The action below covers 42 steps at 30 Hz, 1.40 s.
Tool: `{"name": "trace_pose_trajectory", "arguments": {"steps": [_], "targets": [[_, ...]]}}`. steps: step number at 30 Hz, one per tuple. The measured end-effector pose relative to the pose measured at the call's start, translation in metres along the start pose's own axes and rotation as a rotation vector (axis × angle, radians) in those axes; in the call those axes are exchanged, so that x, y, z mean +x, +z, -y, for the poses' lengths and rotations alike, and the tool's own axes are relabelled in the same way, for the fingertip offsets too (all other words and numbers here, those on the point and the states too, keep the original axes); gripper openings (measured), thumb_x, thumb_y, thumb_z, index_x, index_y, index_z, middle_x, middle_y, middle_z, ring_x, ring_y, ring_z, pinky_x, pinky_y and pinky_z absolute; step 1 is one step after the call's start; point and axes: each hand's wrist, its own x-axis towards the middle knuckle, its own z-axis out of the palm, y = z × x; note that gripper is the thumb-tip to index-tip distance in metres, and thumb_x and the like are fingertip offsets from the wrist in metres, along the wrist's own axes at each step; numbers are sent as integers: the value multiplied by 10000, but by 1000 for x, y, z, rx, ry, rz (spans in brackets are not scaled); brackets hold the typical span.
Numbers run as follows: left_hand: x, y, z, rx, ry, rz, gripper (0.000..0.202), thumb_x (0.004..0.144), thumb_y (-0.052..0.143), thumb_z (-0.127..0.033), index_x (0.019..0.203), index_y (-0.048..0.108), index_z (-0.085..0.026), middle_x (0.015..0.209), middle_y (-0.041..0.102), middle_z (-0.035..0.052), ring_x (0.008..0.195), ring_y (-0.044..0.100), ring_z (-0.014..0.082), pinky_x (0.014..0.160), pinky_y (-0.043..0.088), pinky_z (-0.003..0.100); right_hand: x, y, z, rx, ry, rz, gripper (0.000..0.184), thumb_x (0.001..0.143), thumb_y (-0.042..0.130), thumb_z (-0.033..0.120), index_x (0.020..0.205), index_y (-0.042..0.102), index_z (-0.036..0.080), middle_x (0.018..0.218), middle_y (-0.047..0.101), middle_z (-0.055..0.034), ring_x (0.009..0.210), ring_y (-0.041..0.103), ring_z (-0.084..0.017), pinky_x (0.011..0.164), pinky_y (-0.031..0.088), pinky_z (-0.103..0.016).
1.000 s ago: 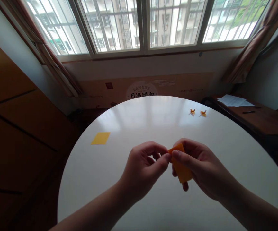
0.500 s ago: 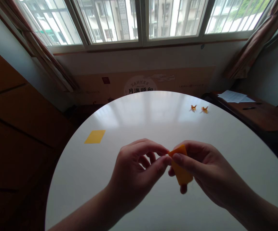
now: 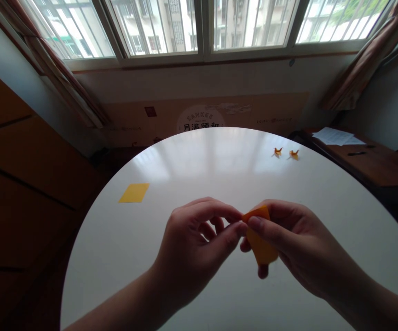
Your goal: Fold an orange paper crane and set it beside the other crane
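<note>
Pinching from both sides in the head camera's view, the left hand (image 3: 199,243) and the right hand (image 3: 290,246) meet over the near middle of the round white table (image 3: 202,165). Between them is a folded orange paper (image 3: 261,243). The right thumb and fingers are closed on its upper part, and the left thumb and forefinger are nipped tight on its top left corner. Its lower end hangs down below the right fingers and seems clear of the tabletop, though the angle makes that hard to judge. Bare tabletop surrounds the hands on every side. A flat yellow sheet (image 3: 134,193) lies well apart near the left rim. Two small orange folded figures (image 3: 278,151) stand side by side near the far right rim. Beyond that rim a dark desk (image 3: 374,170) bears white papers (image 3: 335,136).
</note>
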Motion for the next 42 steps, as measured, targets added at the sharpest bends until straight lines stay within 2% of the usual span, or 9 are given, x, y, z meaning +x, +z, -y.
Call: {"name": "trace_pose_trajectory", "arguments": {"steps": [4,6,9,13,17,25,31,42], "targets": [[1,-1,1,30,28,7,64,790,718,-93,800,722,-157,725,710,9,579,633,101,484,540,170,-1,0,1,-3,9,-3,120,886,705,302,911,715,185,781,679,-49,740,688,-188,467,587,-214],[2,-5,3,86,84,-9,74,787,724,-88,820,722,-154,749,714,9,582,632,92,485,541,161,-1,0,1,-19,11,-21,128,880,711,316,899,709,189,771,676,-46,737,693,-193,444,574,-204],[5,-14,6,239,264,-19,132,777,751,-91,894,735,-150,832,727,23,608,632,77,522,551,153,-1,0,2,-46,23,-46,135,867,722,324,891,695,194,777,673,-45,743,698,-202,414,553,-188],[9,-26,8,431,515,48,204,788,767,-123,989,736,-148,933,743,57,752,686,119,657,590,200,-1,1,4,-116,64,-85,189,852,731,365,876,671,187,760,672,-40,645,671,-168,382,507,-163],[12,-30,8,521,625,101,214,799,772,-167,1008,728,-160,947,751,56,794,699,147,734,593,253,-2,3,6,-214,91,-101,226,848,725,395,842,659,179,686,654,-19,517,601,-116,351,441,-133],[12,-28,8,527,629,170,168,826,743,-165,992,716,-168,941,756,58,782,702,158,709,584,267,-2,4,6,-279,103,-93,230,829,740,393,800,670,176,640,615,6,444,495,-67,320,332,-105],[12,-28,8,513,615,193,164,831,738,-164,992,715,-177,943,756,55,782,703,156,703,587,265,0,1,5,-286,109,-78,262,817,747,431,811,681,177,621,579,13,446,492,-74,319,335,-116],[11,-27,6,481,567,190,149,855,705,-173,998,711,-214,935,753,46,772,703,155,696,596,273,-1,4,10,-271,116,-80,234,793,774,399,775,674,187,618,580,17,462,497,-81,328,343,-122]]}}
